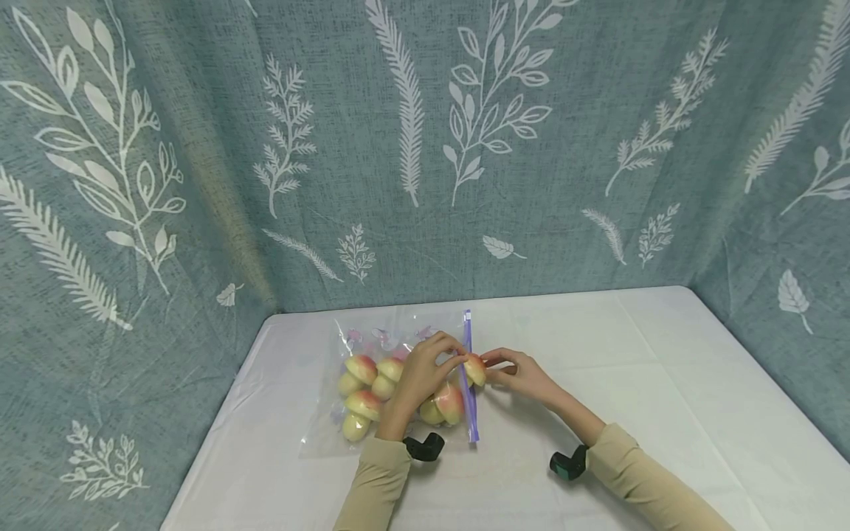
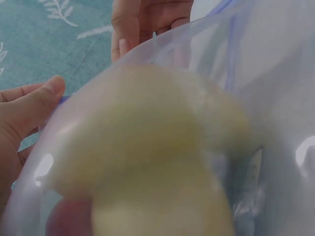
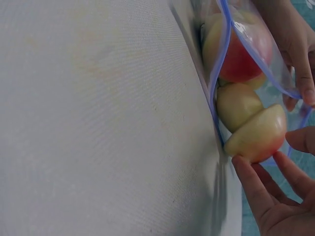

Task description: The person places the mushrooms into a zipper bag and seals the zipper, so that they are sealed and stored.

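Note:
A clear zip bag (image 1: 319, 439) with a purple closure strip lies on the table, its mouth toward the right. Inside are several yellow mushroom-shaped pieces (image 1: 364, 404) with reddish caps. My left hand (image 1: 425, 372) reaches over the bag and pinches the upper lip of its mouth. With thumb and fingertips, my right hand (image 1: 524, 375) holds one mushroom-shaped piece (image 3: 263, 132) by its cap at the opening, stem pointing into the bag. The right wrist view shows the mouth spread apart around it. Bag film and a blurred mushroom-shaped piece (image 2: 147, 128) fill much of the left wrist view.
A white cloth covers the table (image 1: 617, 354). Behind and at the sides hangs a blue-green curtain (image 1: 425, 243) with white leaf patterns. A black wrist camera (image 1: 425, 447) sits at the left wrist, and another black camera (image 1: 568, 463) at the right.

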Tool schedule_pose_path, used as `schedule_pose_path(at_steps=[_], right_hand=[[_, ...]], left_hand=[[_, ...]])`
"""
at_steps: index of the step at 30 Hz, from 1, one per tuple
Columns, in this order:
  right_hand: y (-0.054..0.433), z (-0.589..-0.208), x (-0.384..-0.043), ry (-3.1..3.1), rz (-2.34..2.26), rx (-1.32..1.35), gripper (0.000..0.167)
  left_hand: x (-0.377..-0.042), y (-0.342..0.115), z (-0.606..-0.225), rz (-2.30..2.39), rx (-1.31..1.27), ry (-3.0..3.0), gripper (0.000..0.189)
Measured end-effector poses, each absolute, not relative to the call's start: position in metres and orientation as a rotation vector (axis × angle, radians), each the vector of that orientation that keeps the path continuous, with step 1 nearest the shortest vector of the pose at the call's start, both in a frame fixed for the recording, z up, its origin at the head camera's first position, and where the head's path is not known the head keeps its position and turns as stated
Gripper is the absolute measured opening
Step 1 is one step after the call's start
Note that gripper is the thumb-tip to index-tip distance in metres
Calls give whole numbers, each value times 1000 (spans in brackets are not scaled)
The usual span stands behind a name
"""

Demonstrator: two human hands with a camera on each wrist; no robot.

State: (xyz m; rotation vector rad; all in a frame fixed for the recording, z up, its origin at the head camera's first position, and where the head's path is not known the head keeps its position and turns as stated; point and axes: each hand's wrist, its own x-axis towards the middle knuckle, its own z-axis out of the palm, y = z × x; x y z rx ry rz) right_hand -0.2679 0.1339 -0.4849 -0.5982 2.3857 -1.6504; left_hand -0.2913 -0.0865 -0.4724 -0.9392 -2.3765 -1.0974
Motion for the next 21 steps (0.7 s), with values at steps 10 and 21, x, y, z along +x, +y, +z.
schedule_pose_path(at_steps=[10, 21], right_hand=[[136, -501, -277, 2354, -1659, -699, 33], [133, -499, -276, 2279, -1684, -724, 35]], left_hand=[[-290, -85, -472, -1109, -948, -2356, 6], [-288, -84, -469, -1100, -925, -2363, 8]])
